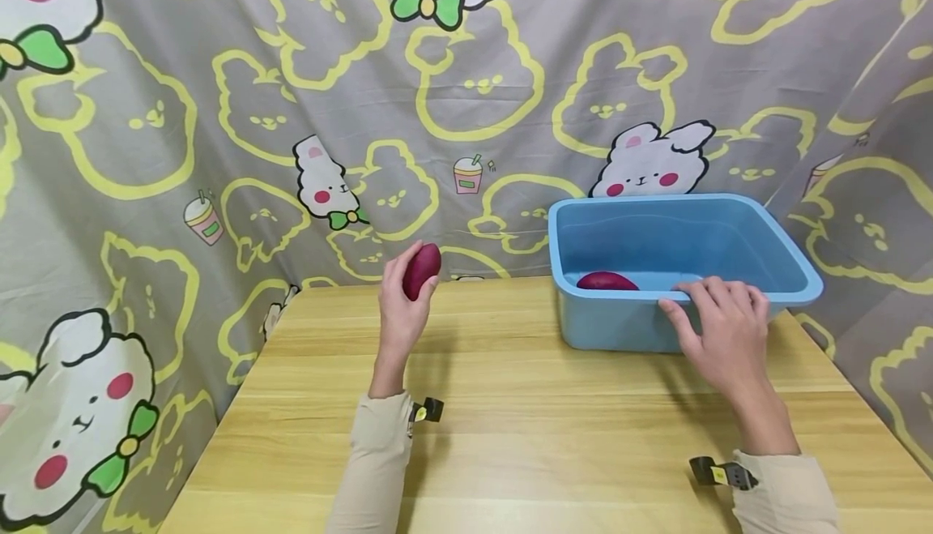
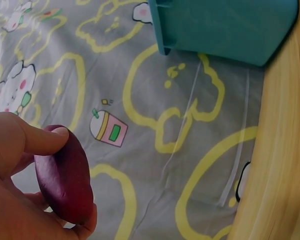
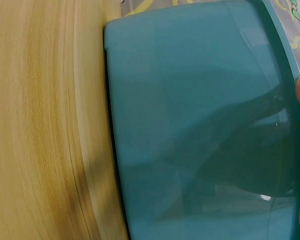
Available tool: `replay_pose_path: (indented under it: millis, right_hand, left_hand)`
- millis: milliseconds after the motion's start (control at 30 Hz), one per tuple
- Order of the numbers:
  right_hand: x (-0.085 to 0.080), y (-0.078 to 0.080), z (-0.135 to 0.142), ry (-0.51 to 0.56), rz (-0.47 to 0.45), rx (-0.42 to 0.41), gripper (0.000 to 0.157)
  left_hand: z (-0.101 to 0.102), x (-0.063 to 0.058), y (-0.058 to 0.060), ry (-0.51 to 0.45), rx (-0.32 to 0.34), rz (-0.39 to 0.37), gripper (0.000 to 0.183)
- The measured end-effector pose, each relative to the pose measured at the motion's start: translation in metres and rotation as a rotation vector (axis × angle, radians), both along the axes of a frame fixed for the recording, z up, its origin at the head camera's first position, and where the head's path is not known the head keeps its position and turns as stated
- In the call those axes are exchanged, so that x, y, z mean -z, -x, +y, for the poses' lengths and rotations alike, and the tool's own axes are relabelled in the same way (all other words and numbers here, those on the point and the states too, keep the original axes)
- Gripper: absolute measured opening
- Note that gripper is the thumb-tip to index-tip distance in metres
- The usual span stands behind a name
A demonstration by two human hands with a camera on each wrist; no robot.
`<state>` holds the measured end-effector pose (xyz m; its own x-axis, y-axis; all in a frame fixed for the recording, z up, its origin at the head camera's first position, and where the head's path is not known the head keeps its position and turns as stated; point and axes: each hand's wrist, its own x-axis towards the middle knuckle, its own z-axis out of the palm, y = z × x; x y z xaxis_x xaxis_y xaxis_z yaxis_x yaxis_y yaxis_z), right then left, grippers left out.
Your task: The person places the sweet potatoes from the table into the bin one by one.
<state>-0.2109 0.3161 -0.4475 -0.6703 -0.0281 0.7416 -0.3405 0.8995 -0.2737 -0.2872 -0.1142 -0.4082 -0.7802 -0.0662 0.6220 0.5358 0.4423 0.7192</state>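
Observation:
My left hand (image 1: pixel 403 311) holds a purple-red sweet potato (image 1: pixel 422 271) up above the far side of the table, left of the tub. In the left wrist view the sweet potato (image 2: pixel 65 175) is smooth and oblong, with the thumb on its upper end and fingertips at its lower end. My right hand (image 1: pixel 729 335) grips the near rim of a light blue plastic tub (image 1: pixel 612 319), fingers over the rim and thumb on the outside. Inside the tub lies another purple-red sweet potato (image 1: pixel 607 281), its lower part hidden by the near wall.
The tub stands at the back right of a light wooden table (image 1: pixel 510 437). Close behind the table hangs a grey curtain (image 1: pixel 510 153) printed with yellow outlines and white rabbits. Each sleeve cuff has a small black camera (image 1: pixel 433 410) strapped on.

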Motion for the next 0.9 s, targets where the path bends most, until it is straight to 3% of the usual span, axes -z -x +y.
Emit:
replay_pose_path:
  millis: [900]
  right_hand:
    - [-0.001, -0.002, 0.000, -0.018, -0.018, 0.013, 0.037]
  left_hand:
    - [0.021, -0.004, 0.003, -0.014, 0.054, -0.013, 0.054]
